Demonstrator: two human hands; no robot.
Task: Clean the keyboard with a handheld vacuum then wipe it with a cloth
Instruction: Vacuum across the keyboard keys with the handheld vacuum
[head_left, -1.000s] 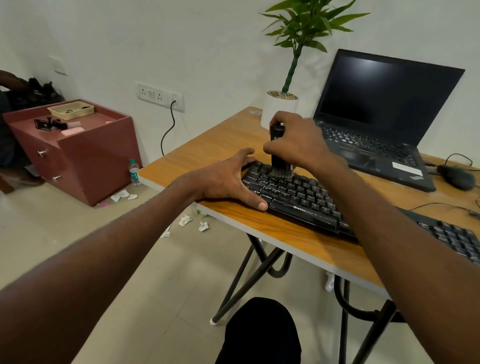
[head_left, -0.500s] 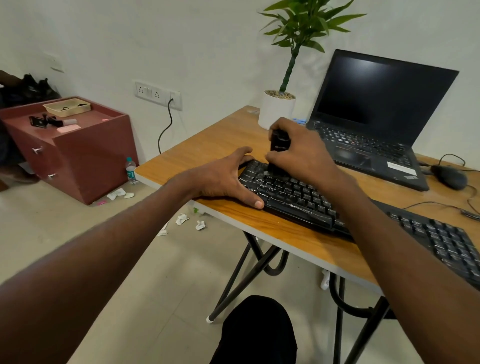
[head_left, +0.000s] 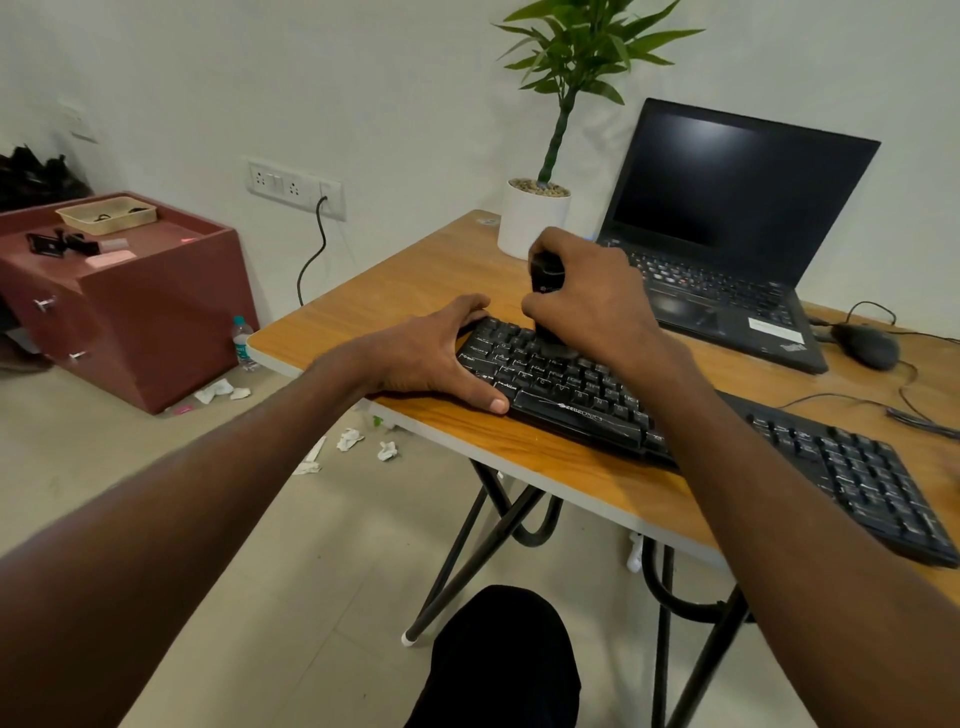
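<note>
Head view, one wide frame looking down on desk. Right hand (head_left: 597, 306) wrapped round small black handheld vacuum (head_left: 545, 273), held upright, nozzle end down on upper key rows at left part of keyboard (head_left: 561, 387). Vertical grip probably to keep intake square on the keys and pull debris from the gaps. Left hand (head_left: 426, 353) flat and spread at keyboard's left end, thumb along front edge, fingers round the far corner; holds nothing, likely bracing the board against sliding under the vacuum's push. Keyboard lies along front edge of wooden desk (head_left: 405, 291), angled, right end running toward frame edge.

Judged stage: vacuuming in progress at left end; most keys to the right not yet covered, wipe step not begun.

Hidden or unclear: nozzle tip and contact with keys masked by right hand and blurred; can't tell brush type. Middle of keyboard covered by right forearm. No cloth seen anywhere in frame. Laptop (head_left: 727, 234), potted plant (head_left: 535, 218), mouse (head_left: 865, 345) behind, well apart from the work.
</note>
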